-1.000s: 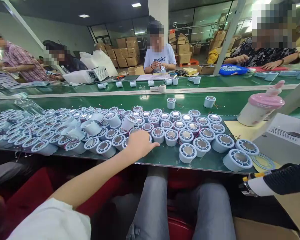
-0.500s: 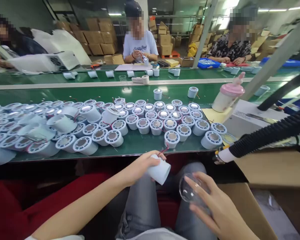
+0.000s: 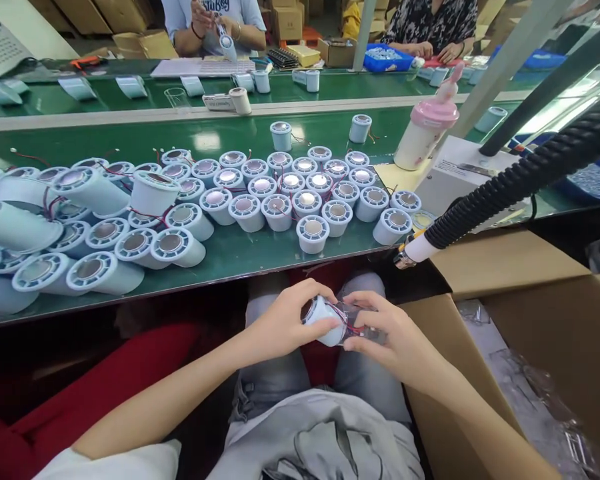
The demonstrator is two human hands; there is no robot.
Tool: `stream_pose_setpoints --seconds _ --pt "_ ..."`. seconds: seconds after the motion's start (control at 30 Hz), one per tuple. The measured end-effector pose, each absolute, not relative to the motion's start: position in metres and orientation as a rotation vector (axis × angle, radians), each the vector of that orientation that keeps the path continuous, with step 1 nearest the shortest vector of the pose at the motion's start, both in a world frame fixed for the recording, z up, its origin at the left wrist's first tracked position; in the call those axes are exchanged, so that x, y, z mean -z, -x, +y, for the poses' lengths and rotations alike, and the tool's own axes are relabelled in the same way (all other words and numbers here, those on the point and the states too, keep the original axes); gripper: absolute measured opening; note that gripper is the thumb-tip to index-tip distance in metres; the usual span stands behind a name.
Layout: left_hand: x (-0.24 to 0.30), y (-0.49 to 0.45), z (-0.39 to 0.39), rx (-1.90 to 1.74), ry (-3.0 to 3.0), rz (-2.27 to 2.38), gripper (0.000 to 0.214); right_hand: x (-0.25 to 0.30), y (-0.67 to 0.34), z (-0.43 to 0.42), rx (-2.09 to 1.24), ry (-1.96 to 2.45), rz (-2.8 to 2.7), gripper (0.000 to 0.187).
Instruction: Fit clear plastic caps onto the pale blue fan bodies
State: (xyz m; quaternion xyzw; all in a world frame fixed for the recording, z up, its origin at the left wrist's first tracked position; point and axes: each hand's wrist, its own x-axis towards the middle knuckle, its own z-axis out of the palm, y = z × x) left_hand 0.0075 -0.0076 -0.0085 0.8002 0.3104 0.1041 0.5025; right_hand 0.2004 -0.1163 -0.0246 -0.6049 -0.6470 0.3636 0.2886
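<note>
My left hand [image 3: 300,319] is closed around a pale blue cylindrical housing [image 3: 325,321] with a round grey end, held over my lap. Red and dark wires run along its side toward my right hand. In my right hand [image 3: 380,327] is a clear plastic cup [image 3: 373,323], its open end up against the housing; how far one sits inside the other I cannot tell. On the green bench [image 3: 230,257] before me stand many similar housings [image 3: 313,233], some tilted or lying on their sides at the left.
To my right is an open cardboard box [image 3: 540,333] holding clear plastic pieces. A black corrugated hose [image 3: 520,167] reaches over the bench's right side, near a pink-lidded bottle [image 3: 427,133] and a white box [image 3: 473,173]. Two people work across the bench.
My hands have come together, bringing the clear cup against the housing. The housing has turned, so its grey end now shows at the left. The view has tilted down.
</note>
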Motion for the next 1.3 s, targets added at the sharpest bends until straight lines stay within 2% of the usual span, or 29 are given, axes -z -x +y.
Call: stream_pose_setpoints --seconds 0.13,0.2,0.33,0.47,0.57,0.67,0.83,0.97,1.3 --pt "0.025 -0.007 -0.007 -0.334 -1.896 0.699 0.061 0.021 -0.199 -0.117 -1.005 1.560 -1.538 0.023" --pt "0.032 -0.007 -0.006 -0.356 -1.961 0.650 0.069 0.022 -0.197 -0.117 -0.960 1.584 -1.443 0.027" --pt "0.040 -0.007 -0.003 -0.302 -2.016 0.489 0.068 0.030 -0.199 -0.116 -1.014 1.553 -1.156 0.033" --pt "0.039 -0.009 -0.005 -0.261 -1.818 0.444 0.070 0.035 -0.208 -0.116 -1.149 1.395 -0.959 0.034" --pt "0.035 -0.009 -0.011 -0.260 -1.552 0.539 0.069 0.035 -0.214 -0.121 -1.141 1.347 -1.216 0.012" --pt "0.032 -0.007 -0.014 -0.226 -1.358 0.589 0.070 0.034 -0.216 -0.128 -0.946 1.403 -1.566 0.032" --pt "0.026 -0.003 -0.014 -0.194 -1.462 0.585 0.073 0.035 -0.214 -0.135 -0.809 1.417 -1.685 0.032" --pt "0.020 -0.001 -0.013 -0.245 -1.543 0.509 0.073 0.032 -0.214 -0.138 -0.974 1.405 -1.571 0.038" --pt "0.015 0.002 -0.012 -0.282 -1.724 0.414 0.075 0.022 -0.215 -0.139 -1.358 1.363 -1.255 0.038"
